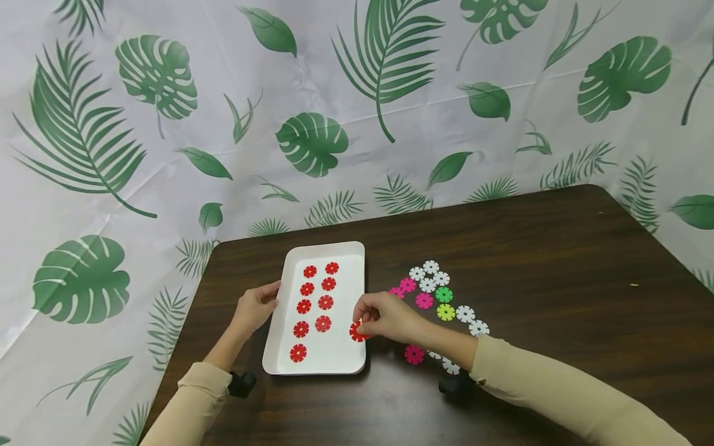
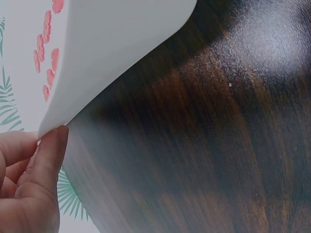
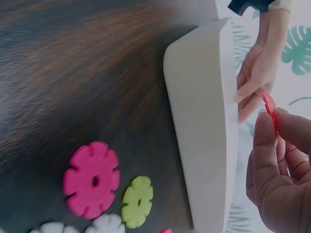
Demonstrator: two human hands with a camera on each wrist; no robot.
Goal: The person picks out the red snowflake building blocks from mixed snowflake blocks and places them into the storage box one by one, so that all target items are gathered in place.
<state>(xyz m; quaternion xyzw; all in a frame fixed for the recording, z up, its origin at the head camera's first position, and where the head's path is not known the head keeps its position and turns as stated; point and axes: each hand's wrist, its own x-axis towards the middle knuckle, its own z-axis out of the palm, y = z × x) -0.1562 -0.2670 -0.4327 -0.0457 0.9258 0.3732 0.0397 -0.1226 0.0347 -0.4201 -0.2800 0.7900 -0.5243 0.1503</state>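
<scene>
A white tray (image 1: 341,356) stands on the dark wooden table, its inside holding two columns of red notched discs (image 1: 304,306). My left hand (image 1: 253,311) pinches the tray's left rim between thumb and fingers; the left wrist view shows the thumb (image 2: 52,150) at the edge. Over the right rim, my right hand (image 1: 388,317) holds one red notched disc (image 1: 354,331) between thumb and fingertips. The right wrist view shows that disc (image 3: 270,109) edge-on, above the tray's side wall (image 3: 199,111).
Right of the tray, loose notched discs lie on the table (image 1: 546,260): white ones (image 1: 465,314), pink ones (image 1: 424,301), a green one (image 1: 444,294) and a yellow one (image 1: 445,311). The right forearm partly covers some. Behind the table hangs a leaf-print cloth (image 1: 251,80).
</scene>
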